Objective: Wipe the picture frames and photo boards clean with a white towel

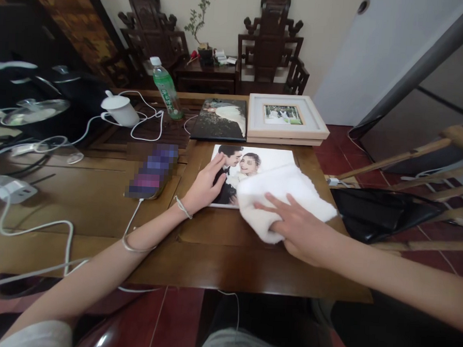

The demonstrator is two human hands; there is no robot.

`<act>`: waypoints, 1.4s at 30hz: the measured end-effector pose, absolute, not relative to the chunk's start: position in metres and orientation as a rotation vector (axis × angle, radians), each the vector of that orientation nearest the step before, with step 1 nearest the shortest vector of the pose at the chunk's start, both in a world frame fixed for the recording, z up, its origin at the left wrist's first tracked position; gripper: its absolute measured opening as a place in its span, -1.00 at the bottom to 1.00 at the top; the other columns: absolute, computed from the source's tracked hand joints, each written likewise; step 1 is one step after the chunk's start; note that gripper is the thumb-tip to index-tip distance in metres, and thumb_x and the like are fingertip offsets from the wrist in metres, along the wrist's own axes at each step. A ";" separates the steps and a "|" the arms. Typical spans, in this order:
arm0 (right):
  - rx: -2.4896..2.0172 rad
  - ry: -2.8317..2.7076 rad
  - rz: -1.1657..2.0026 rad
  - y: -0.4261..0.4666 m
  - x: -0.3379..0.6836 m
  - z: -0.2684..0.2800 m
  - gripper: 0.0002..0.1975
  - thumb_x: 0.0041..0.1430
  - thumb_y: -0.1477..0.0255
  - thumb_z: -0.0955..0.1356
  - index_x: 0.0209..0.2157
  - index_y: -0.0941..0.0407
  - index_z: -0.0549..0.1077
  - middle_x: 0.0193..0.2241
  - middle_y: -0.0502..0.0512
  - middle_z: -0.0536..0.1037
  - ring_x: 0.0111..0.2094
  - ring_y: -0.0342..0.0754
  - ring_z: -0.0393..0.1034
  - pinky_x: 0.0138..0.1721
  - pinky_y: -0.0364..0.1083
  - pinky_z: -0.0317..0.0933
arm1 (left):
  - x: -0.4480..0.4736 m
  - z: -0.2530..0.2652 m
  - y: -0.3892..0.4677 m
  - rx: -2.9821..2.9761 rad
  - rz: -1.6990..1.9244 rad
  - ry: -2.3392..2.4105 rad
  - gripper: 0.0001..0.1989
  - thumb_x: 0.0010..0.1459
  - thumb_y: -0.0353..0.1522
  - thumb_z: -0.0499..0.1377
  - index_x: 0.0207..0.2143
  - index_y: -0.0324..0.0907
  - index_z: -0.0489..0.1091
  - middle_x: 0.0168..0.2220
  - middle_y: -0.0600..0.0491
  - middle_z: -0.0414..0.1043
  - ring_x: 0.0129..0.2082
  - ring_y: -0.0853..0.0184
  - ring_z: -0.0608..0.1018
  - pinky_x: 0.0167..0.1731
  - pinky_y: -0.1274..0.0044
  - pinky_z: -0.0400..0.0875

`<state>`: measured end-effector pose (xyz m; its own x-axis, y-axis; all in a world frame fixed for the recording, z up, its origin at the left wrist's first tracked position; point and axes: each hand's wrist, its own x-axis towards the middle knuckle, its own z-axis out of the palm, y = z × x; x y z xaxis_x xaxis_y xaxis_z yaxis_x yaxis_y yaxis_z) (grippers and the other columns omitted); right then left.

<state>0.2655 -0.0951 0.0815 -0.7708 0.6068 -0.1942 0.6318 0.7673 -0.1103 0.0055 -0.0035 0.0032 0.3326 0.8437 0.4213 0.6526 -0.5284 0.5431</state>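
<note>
A wedding photo panel point(234, 174) with a white background lies flat on the wooden table point(219, 261), directly before me. My left hand point(208, 181) rests along its left edge, fingers stretched out over the print. On the panel's right side, my right hand point(300, 226) presses a bunched white towel point(288, 187), gripping it with some fingers spread on top. The towel covers the panel's lower right part and hangs past it onto the tabletop.
Behind the panel lie a dark photo panel point(222, 122) and a light wooden picture frame point(315, 130). To the left are a phone point(152, 172) on a charging cable, a green-labelled bottle point(166, 90), a lidded white cup point(120, 110) and loose white cables. A wooden chair point(411, 157) stands right.
</note>
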 end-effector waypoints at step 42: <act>1.555 2.637 -0.133 -0.042 0.297 0.083 -0.57 -0.02 0.70 0.19 -0.13 0.24 0.48 0.03 0.41 0.46 -0.04 0.22 0.43 -0.06 0.13 0.27 | 0.005 0.006 -0.004 2.379 0.897 1.317 -0.53 0.32 -0.30 -0.03 0.23 -0.24 0.23 0.30 -0.15 0.15 0.31 0.14 0.19 0.29 0.18 0.08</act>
<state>0.2969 -0.0417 0.0829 -0.4825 0.8689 -0.1108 0.8756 0.4817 -0.0352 0.0045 -0.0039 0.0059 0.3925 0.8356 0.3842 0.6634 -0.5466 0.5110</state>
